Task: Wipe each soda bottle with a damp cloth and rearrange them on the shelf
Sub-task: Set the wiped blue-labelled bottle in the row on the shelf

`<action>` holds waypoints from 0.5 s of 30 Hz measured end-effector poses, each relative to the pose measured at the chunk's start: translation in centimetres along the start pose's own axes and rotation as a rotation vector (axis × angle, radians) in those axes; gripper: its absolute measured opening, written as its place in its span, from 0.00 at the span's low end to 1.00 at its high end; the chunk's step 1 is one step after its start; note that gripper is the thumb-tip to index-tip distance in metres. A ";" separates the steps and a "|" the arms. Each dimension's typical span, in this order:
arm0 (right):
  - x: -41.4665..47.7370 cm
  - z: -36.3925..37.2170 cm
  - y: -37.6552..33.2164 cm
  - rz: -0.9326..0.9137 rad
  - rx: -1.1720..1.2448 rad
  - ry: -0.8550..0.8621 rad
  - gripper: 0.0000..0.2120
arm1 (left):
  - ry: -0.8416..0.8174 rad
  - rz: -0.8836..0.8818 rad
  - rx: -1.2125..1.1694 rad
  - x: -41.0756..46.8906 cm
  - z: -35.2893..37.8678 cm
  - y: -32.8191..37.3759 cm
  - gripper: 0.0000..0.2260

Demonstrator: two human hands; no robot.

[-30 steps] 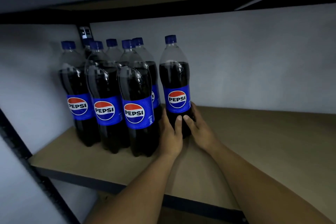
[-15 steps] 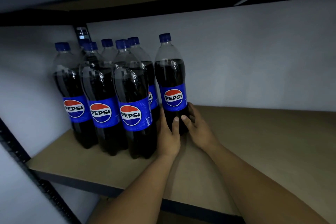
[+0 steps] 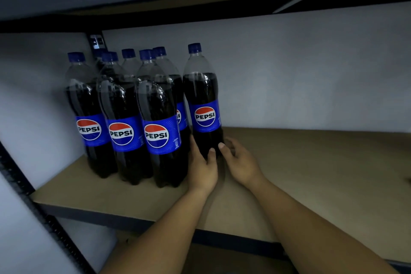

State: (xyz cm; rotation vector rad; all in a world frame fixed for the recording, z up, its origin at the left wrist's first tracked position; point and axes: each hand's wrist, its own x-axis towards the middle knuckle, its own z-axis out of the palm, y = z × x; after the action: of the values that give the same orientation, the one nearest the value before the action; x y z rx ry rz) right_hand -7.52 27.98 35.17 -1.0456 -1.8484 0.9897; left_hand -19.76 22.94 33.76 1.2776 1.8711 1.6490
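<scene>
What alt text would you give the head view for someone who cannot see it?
Left hand and right hand hold the base of an upright Pepsi bottle on a wooden shelf, right of a cluster of other bottles.

We see a flat tan wooden shelf board (image 3: pixel 311 173), edged along its front by a dark metal rail (image 3: pixel 93 214). Behind the board rises a plain pale grey wall (image 3: pixel 289 69), and a similar pale side wall (image 3: pixel 33 95) closes its left end. A dark perforated metal upright (image 3: pixel 47 222) slants past the board's front left corner. Another dark post (image 3: pixel 96 41) stands at its back left corner. Above the board hangs the dim underside of a higher shelf (image 3: pixel 200 2). The light is low.
</scene>
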 end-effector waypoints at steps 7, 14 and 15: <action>-3.9 -5.7 -0.7 0.131 0.035 -0.119 0.09 | -0.024 -0.091 -0.067 -3.5 1.3 4.0 0.12; -7.8 -21.1 -0.3 0.211 -0.163 0.016 0.02 | -0.384 0.121 -0.103 -4.4 10.5 10.6 0.08; -8.5 -23.6 -0.3 0.234 -0.195 0.065 0.03 | -0.451 0.150 -0.113 -4.6 12.2 11.9 0.07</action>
State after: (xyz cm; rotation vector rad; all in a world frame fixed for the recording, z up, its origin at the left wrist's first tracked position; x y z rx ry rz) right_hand 16.31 26.04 42.65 -1.4211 -1.8251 0.9084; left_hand -3.56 25.87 40.00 1.6111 1.4253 1.3639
